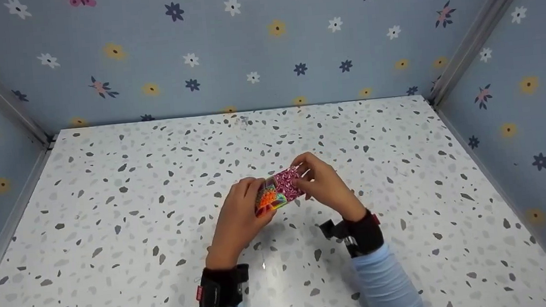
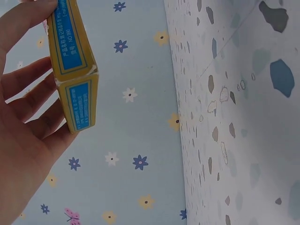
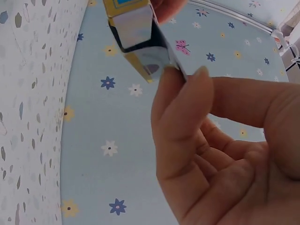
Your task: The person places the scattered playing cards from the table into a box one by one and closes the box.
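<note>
Small printed carton [image 1: 279, 192] — likely light, crushable; left hand [image 1: 239, 216] grips its nine-o'clock end, right hand [image 1: 322, 184] pinches the three-o'clock flap.

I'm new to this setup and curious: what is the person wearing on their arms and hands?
Both hands are bare. The left hand and right hand each have a black strap-on wrist band with a small red tag, the right one carrying a black camera mount. Light blue long sleeves cover both forearms.
</note>
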### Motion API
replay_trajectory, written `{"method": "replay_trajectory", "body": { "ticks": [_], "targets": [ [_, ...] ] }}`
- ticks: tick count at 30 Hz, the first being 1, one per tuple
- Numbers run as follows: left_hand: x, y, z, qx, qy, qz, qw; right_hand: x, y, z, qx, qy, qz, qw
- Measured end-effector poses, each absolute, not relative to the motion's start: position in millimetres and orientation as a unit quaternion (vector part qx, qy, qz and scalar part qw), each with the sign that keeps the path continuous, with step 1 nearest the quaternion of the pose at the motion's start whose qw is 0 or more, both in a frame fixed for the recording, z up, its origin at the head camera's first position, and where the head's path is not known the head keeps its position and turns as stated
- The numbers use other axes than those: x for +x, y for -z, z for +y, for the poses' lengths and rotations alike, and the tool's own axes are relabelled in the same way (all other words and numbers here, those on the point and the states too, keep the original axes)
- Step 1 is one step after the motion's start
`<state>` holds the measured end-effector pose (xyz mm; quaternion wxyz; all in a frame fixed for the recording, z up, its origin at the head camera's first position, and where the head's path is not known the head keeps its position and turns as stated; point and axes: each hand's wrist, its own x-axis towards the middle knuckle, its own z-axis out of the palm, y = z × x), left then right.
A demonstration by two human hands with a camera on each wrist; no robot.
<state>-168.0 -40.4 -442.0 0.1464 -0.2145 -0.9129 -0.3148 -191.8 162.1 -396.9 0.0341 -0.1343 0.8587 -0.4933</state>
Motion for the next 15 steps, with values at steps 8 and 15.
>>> {"method": "replay_trajectory", "body": {
  "ticks": [8,15],
  "targets": [
    [-168.4,443.2,-37.7,-0.224,0.316,-0.909,0.155,-187.6,398.3,152.7,-0.167,0.414,0.895,-0.017],
    [-168.4,443.7,-37.9,-0.225,0.312,-0.909,0.162,-185.7,398.3,148.8,-0.176,0.392,0.903,-0.025]
  ]
}}
